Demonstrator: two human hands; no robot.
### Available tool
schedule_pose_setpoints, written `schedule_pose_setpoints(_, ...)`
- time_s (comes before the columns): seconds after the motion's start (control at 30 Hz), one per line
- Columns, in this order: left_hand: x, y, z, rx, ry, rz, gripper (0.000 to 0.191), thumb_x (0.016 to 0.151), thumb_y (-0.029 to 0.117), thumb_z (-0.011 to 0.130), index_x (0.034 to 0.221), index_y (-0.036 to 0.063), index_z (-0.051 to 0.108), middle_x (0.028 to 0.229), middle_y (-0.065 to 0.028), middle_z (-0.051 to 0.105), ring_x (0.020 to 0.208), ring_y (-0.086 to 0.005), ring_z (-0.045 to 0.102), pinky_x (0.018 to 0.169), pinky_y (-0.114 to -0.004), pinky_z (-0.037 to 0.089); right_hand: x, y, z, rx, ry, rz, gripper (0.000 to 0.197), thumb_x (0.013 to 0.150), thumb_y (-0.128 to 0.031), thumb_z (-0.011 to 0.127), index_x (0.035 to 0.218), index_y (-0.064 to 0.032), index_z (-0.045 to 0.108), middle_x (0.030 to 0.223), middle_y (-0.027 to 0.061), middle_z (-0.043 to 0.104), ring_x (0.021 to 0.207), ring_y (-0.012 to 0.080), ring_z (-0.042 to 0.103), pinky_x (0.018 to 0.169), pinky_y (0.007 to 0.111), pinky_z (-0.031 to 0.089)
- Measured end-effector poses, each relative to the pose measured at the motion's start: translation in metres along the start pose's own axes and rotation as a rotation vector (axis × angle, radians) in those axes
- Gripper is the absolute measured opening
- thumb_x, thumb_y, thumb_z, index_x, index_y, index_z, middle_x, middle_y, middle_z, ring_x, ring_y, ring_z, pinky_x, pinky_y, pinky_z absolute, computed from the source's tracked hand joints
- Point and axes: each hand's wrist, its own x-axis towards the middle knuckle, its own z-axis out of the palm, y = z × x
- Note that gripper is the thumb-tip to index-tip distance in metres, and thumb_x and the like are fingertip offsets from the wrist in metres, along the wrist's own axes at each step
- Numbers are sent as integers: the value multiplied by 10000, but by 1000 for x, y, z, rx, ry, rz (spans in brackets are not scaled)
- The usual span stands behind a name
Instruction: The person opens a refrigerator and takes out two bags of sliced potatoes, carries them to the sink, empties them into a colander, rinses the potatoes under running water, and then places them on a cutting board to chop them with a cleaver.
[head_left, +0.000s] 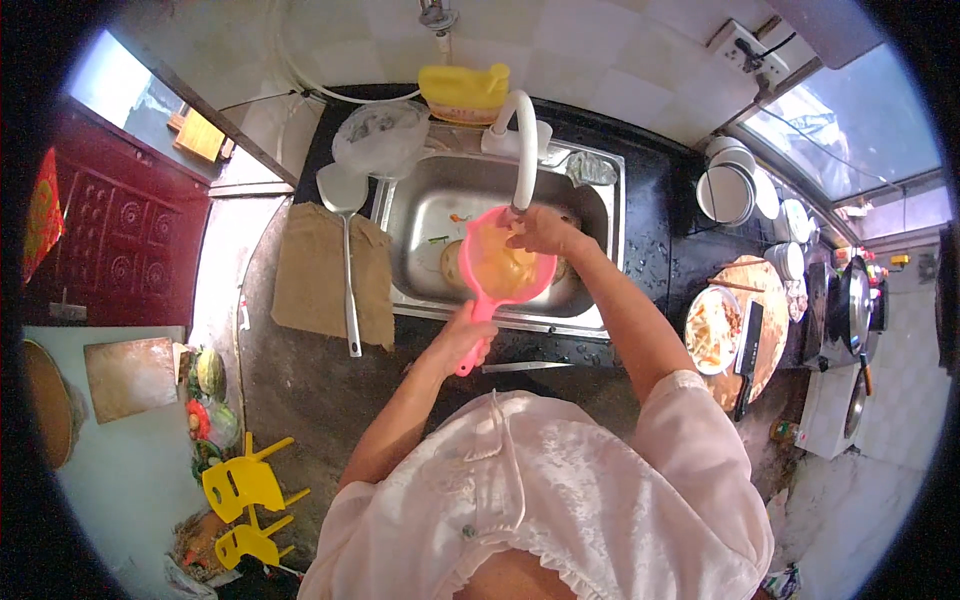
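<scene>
My left hand (462, 339) grips the handle of a pink plastic dipper (551, 276) over the stainless steel sink (420, 196). Inside the dipper is something yellowish and wet-looking, partly behind my fingers; I cannot tell what it is. The white curved faucet (526, 142) ends right above the dipper. My right hand (551, 234) reaches over the dipper's far rim, just below the spout, with fingers bent downward. Whether those fingers hold anything is unclear. Small food scraps (439, 240) lie on the sink bottom, and a round pale object (450, 262) shows partly under the dipper.
Left of the sink, a metal spatula (348, 255) rests on brown cardboard (300, 277). A plastic-covered bowl (381, 139) and a yellow jug (463, 91) stand behind. At right, a round cutting board (772, 315) carries a cleaver (748, 349) and a bowl of shredded food (712, 330).
</scene>
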Motion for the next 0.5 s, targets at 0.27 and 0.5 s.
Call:
schedule_pose_setpoints(0.27,1,0,-1,-112,-20,-8,304,782,63,553,1012,115,362,610,-7,437,429,-104,417,343,-255,333,14,36,79,-221,260,118,587,652,-73,700,1169,-114,425,964,158,529,917,236,565,767,356,500)
schedule_pose_setpoints(0.5,-3,11,-10,-73,-95,-10,289,777,71,548,1006,118,376,603,-2,440,416,-103,411,337,-255,328,38,33,48,-119,442,9,255,885,-242,516,1081,-86,561,871,43,623,678,221,593,594,316,485)
